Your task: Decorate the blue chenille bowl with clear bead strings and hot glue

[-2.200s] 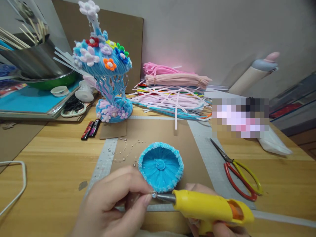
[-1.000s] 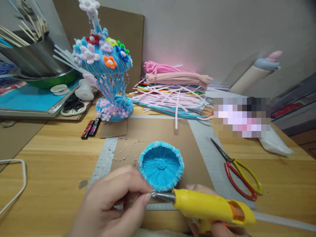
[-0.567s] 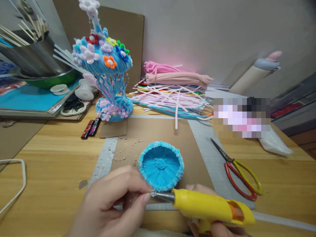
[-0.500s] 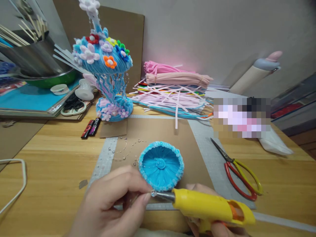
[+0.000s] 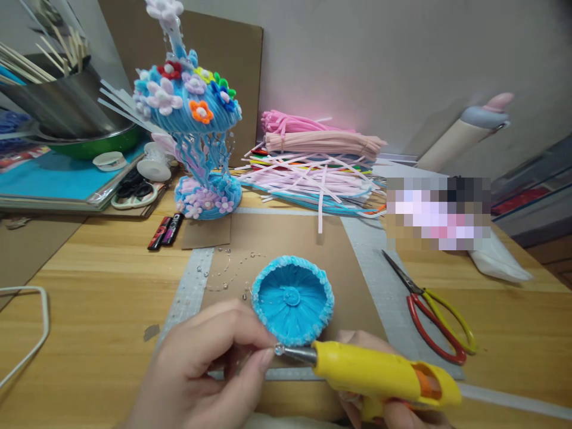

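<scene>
Between thumb and index finger, my left hand (image 5: 214,363) pinches a small clear bead (image 5: 279,350) at the end of a beaded string. The metal nozzle of a yellow glue gun (image 5: 370,372) touches or nearly touches that bead. My right hand (image 5: 375,351) is wrapped round the gun's handle, partly hidden behind its body. Just beyond the nozzle, a fuzzy blue bowl-shaped piece (image 5: 292,301) lies with its hollow side showing and a round coil in its middle. More beaded string (image 5: 226,277) lies left of it on brown cardboard (image 5: 348,268).
Scissors (image 5: 435,310) lie on the right. A flower-covered blue jellyfish figure (image 5: 192,107) stands behind on the left, near two markers (image 5: 165,232). Pipe cleaners (image 5: 317,161) are piled at the back. A white cable (image 5: 44,316) runs along the left edge.
</scene>
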A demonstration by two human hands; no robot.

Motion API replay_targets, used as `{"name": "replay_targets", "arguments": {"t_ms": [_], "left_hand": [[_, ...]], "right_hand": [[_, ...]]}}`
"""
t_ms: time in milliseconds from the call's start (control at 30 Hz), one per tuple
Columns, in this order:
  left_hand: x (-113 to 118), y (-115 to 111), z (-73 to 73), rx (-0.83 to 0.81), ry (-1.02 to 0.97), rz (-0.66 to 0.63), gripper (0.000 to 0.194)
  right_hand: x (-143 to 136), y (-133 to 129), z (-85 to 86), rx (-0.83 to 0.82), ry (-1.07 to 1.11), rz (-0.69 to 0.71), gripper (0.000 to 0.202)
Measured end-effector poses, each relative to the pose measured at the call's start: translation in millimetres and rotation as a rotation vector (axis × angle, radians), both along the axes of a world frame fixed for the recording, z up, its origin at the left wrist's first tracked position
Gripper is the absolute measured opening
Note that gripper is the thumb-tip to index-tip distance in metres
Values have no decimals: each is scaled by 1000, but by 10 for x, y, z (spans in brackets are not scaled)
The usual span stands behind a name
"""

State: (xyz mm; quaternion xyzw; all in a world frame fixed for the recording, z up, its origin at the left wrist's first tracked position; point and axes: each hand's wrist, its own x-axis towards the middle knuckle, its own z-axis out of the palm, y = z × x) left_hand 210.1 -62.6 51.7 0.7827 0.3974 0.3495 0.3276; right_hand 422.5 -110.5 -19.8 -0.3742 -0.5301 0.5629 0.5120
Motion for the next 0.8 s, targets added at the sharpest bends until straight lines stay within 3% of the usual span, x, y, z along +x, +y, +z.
{"name": "replay_targets", "arguments": {"t_ms": [100, 400, 567, 800], "left_hand": [[10, -2, 3, -8, 4, -2, 13], [-43, -24, 9, 46, -32, 47, 22], [-161, -6, 26, 92, -10, -15, 32], [-143, 9, -28, 57, 35, 137, 19]], "right_hand": [[-7, 26, 1, 74, 151, 48, 33], [79, -2, 125, -49, 4, 83, 31], [99, -81, 16, -143, 198, -98, 29], [136, -14, 158, -110, 320, -346, 23]]}}
